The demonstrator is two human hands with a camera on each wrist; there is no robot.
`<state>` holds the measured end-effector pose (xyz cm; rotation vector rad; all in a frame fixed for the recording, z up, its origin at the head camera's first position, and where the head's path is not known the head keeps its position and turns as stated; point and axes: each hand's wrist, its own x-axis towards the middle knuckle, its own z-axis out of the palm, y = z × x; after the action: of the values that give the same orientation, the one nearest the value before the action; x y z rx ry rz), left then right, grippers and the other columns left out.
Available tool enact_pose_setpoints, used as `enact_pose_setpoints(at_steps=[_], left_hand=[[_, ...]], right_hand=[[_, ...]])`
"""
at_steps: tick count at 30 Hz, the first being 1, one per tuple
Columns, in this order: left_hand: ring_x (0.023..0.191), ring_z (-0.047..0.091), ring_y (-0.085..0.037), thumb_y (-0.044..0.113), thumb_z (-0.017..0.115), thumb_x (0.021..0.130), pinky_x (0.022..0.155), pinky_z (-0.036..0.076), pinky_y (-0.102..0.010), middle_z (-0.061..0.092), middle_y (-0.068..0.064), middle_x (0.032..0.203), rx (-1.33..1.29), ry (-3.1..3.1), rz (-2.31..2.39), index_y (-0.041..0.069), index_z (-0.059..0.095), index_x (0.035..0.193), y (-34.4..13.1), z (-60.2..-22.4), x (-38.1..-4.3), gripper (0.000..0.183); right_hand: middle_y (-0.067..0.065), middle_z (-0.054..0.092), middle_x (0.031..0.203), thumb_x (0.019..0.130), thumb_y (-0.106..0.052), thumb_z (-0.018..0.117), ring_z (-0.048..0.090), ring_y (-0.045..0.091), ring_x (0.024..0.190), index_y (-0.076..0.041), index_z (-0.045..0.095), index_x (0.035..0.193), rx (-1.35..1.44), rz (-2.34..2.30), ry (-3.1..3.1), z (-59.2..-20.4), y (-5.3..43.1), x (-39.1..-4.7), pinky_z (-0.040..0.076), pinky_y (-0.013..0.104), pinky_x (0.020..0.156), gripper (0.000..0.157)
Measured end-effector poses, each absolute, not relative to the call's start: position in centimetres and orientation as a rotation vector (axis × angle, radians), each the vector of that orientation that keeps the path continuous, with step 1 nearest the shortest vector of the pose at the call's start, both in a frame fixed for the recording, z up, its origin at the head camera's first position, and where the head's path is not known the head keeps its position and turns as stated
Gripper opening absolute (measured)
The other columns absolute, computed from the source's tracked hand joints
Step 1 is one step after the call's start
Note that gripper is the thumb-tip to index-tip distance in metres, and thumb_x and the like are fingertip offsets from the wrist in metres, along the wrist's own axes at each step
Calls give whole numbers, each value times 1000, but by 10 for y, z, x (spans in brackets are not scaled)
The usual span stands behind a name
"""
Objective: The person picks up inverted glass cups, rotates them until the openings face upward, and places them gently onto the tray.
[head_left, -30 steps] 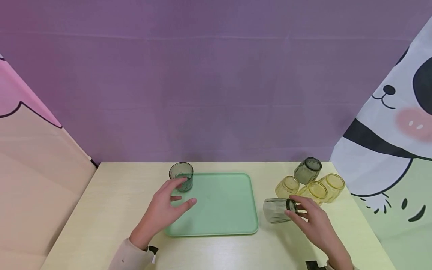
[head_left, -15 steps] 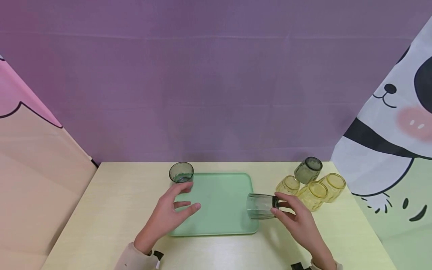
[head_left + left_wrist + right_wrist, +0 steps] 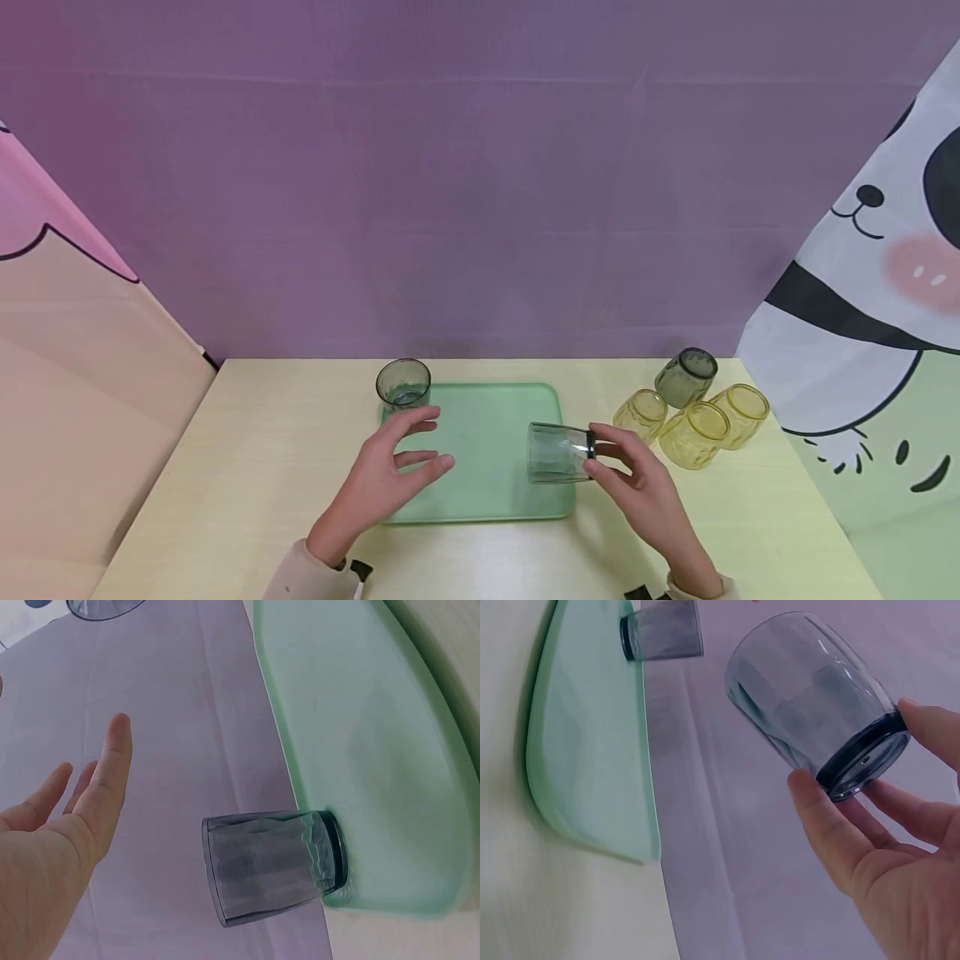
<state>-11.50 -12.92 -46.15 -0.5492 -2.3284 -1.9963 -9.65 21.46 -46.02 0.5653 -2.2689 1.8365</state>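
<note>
My right hand pinches a clear grey drinking glass by its thick dark base. The glass lies on its side in the air, its mouth facing left, over the right part of the green tray. In the right wrist view, fingertips and thumb grip the base rim of this glass. My left hand hovers over the tray's left side, fingers spread and holding nothing. Beyond its fingertips a second grey glass stands upright at the tray's back left corner, partly hidden by the hand in the head view.
At the right stand several upside-down glasses: a dark grey glass at the back and yellow glasses, among them a front one. The pale wooden table ends at a purple backdrop.
The right hand has carried the grey glass left, from beside the yellow glasses to over the tray. The left hand has drifted slightly right, away from the standing grey glass.
</note>
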Motion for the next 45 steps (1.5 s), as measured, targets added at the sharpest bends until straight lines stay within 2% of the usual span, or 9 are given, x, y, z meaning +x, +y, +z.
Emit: enact_pose_setpoints(at_steps=[5, 12, 23, 30, 36, 39, 45], left_hand=[[124, 54, -22, 11, 81, 86, 88, 57, -37, 50, -3, 141, -599, -2283, -2052, 20, 54, 139, -124, -461, -114, 60], [124, 55, -23, 11, 81, 85, 88, 57, -37, 49, -3, 141, -636, -2279, -2110, 20, 54, 139, -113, -461, -112, 61], [125, 55, -27, 7, 81, 85, 89, 57, -40, 49, -6, 143, -724, -2214, -2224, 18, 53, 141, -100, -463, -110, 64], [126, 54, -32, 7, 80, 85, 89, 57, -41, 48, -12, 144, -775, -2188, -2264, 7, 49, 143, -93, -463, -110, 66], [123, 56, -28, 5, 79, 86, 88, 57, -41, 47, -19, 143, -791, -2164, -2266, 13, 52, 142, -92, -465, -110, 62], [123, 56, -29, 5, 79, 86, 87, 57, -41, 47, -21, 142, -796, -2162, -2261, 12, 53, 141, -92, -464, -110, 61], [122, 56, -28, 6, 81, 85, 87, 57, -41, 51, -15, 140, -770, -2179, -2266, 15, 54, 141, -93, -463, -110, 63]], right_hand=[[27, 55, 125, 90, 15, 63, 62, 21, 112, 7, 53, 135, 647, 1909, -2173, -462, 205, -98, 59, 31, 81, 47], [31, 50, 127, 91, 17, 60, 60, 23, 115, 14, 46, 137, 779, 2013, -2065, -464, 191, -100, 58, 31, 84, 48], [40, 45, 125, 93, 17, 58, 60, 24, 114, 13, 46, 138, 838, 2092, -1995, -470, 175, -102, 58, 34, 84, 47], [39, 46, 127, 93, 16, 58, 59, 22, 114, 14, 46, 137, 846, 2126, -1964, -472, 166, -102, 58, 34, 84, 46], [36, 47, 129, 94, 14, 58, 59, 19, 115, 12, 46, 138, 832, 2126, -1991, -472, 162, -100, 58, 32, 85, 45], [35, 48, 130, 94, 14, 58, 59, 19, 115, 12, 47, 138, 831, 2119, -1998, -472, 162, -99, 58, 31, 85, 45], [33, 49, 130, 94, 14, 59, 59, 19, 115, 13, 46, 137, 833, 2123, -2000, -472, 161, -100, 57, 31, 86, 46]])
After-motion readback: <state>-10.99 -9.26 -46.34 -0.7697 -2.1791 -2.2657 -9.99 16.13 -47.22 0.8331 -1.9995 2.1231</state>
